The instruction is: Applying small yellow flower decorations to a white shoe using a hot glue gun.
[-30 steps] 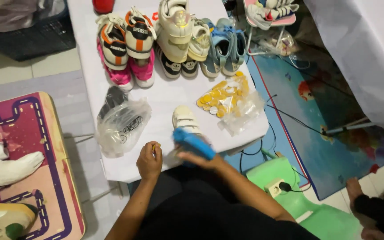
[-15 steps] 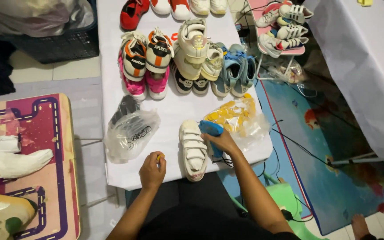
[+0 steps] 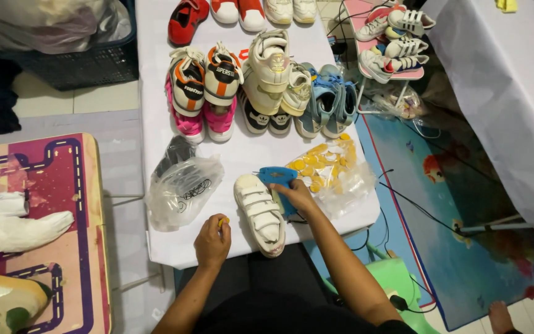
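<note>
- Right grip (image 3: 296,195) clasps a blue tool (image 3: 277,179), its nose beside the white shoe's (image 3: 259,213) upper edge
- Left grip (image 3: 212,240) pinches a small yellow tag (image 3: 222,220), resting on the table (image 3: 236,162) just left of the shoe
- Shoe lies sole-down near the table's front edge, between a clear bag (image 3: 183,188) and a bag of yellow tags (image 3: 329,167)
- Rows of shoes (image 3: 254,86) stand farther back

The right hand (image 3: 296,193) holds a blue tool (image 3: 277,177) against a white shoe (image 3: 259,213); the left hand (image 3: 212,239) pinches a yellow tag (image 3: 223,220).
</note>
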